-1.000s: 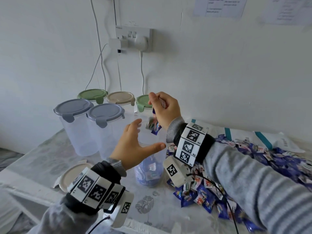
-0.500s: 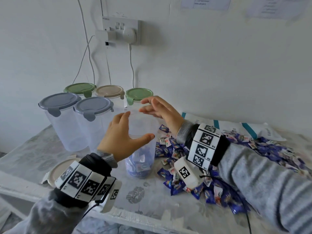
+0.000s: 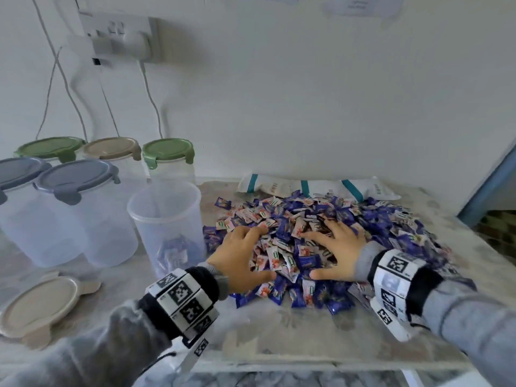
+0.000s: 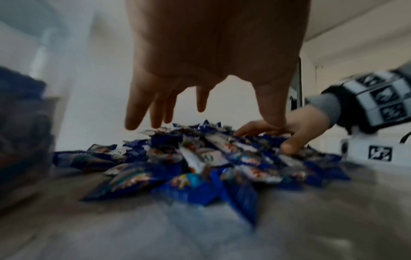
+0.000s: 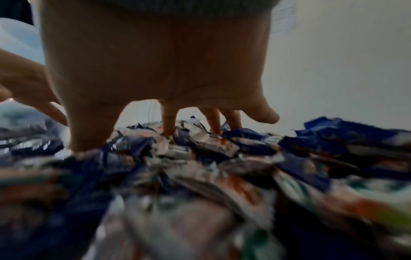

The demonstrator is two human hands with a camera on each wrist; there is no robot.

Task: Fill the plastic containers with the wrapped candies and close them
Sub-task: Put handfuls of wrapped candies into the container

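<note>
A big heap of blue and white wrapped candies (image 3: 321, 227) covers the right half of the table. Both hands sit spread over its near left part. My left hand (image 3: 243, 255) hovers with fingers apart just above the wrappers (image 4: 200, 158). My right hand (image 3: 335, 247) lies on the pile with straight fingers touching the candies (image 5: 200, 144). Neither hand holds anything. An open clear plastic container (image 3: 167, 219) stands left of the heap with a few candies at its bottom.
Several lidded clear containers (image 3: 83, 208) with grey, green and beige lids stand at the back left. A loose beige lid (image 3: 42, 305) lies near the front left. A white bag (image 3: 315, 188) lies behind the heap. The table's front edge (image 3: 307, 364) is close.
My right hand dropped its candies into the open container and came down onto the heap. My left hand let go of the container and moved right over the candies.
</note>
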